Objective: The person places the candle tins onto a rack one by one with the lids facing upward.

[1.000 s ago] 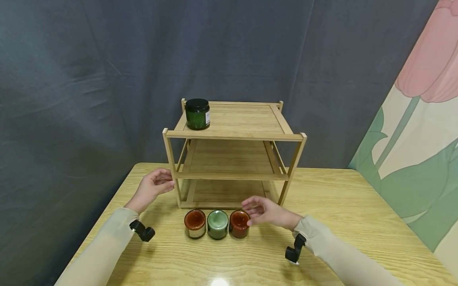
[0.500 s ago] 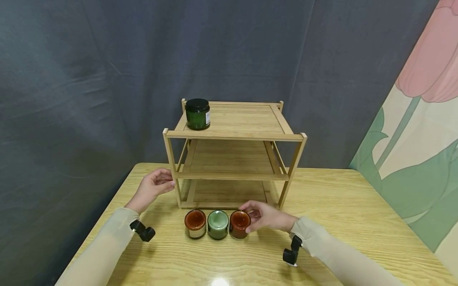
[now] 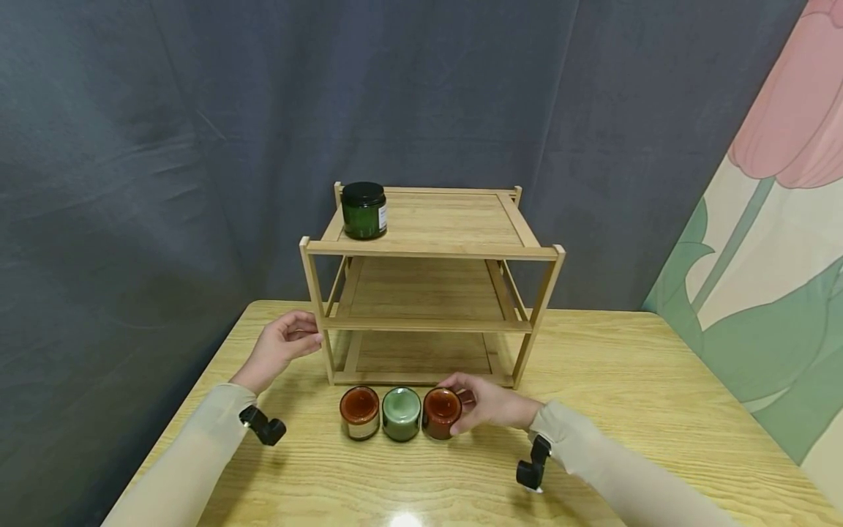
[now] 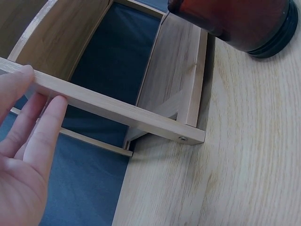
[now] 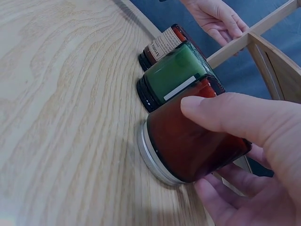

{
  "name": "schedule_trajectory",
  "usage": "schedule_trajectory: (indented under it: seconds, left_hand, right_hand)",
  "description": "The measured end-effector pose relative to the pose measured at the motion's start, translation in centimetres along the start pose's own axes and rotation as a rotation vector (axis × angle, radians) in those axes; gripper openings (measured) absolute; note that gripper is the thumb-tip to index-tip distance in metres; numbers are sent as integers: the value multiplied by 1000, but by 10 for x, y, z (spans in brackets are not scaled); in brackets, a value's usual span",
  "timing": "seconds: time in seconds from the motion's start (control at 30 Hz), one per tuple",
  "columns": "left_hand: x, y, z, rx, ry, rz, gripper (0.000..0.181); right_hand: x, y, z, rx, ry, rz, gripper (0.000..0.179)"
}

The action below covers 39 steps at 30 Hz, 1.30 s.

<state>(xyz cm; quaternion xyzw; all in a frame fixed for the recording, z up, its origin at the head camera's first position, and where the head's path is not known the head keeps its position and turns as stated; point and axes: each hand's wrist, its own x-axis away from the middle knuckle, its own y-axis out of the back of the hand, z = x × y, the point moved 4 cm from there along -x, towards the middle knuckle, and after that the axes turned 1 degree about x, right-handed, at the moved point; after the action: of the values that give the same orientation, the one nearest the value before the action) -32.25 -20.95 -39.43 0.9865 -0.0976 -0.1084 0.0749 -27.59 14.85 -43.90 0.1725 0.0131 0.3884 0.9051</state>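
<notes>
My left hand [image 3: 279, 345] pinches the front left post of a three-tier wooden rack [image 3: 428, 322]; in the left wrist view the thumb lies on one side of the post [image 4: 117, 108] and the fingers on the other. My right hand [image 3: 495, 405] holds the rightmost amber glass jar [image 5: 195, 139], thumb on its near side and fingers round the far side. It stands upside down on its silver lid [image 5: 157, 157]. Left of it, a green glass jar [image 3: 401, 414] and another amber jar [image 3: 359, 411] with a paper label also stand upside down, on black lids.
A dark green jar [image 3: 364, 216] with a black lid stands upright at the left of the rack's top shelf. The wooden table [image 3: 632, 388] ends at a dark curtain [image 3: 421, 88] behind the rack. A flower-painted panel [image 3: 757, 263] rises on the right.
My right hand has come slightly left and its thumb and fingers have closed round the right amber jar. The left hand, the rack and the jars have kept their places.
</notes>
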Motion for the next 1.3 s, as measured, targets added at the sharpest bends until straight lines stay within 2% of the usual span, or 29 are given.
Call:
schedule_trajectory:
  seconds: [0.3, 0.6, 0.97, 1.13, 1.3]
  left_hand:
    - [1, 0, 0, -8, -2, 2, 42]
    - [0, -1, 0, -6, -2, 5, 42]
    - [-1, 0, -3, -12, -2, 4, 42]
    - [-1, 0, -3, -11, -3, 3, 41]
    - [0, 0, -2, -10, 0, 2, 41]
  right_hand:
    - [-4, -3, 1, 43, 50, 6, 63]
    - [-3, -2, -1, 43, 23, -35, 63]
    - [4, 10, 3, 112, 43, -111, 66]
    - [6, 15, 7, 95, 80, -101, 71]
    - [9, 17, 7, 98, 68, -99, 66]
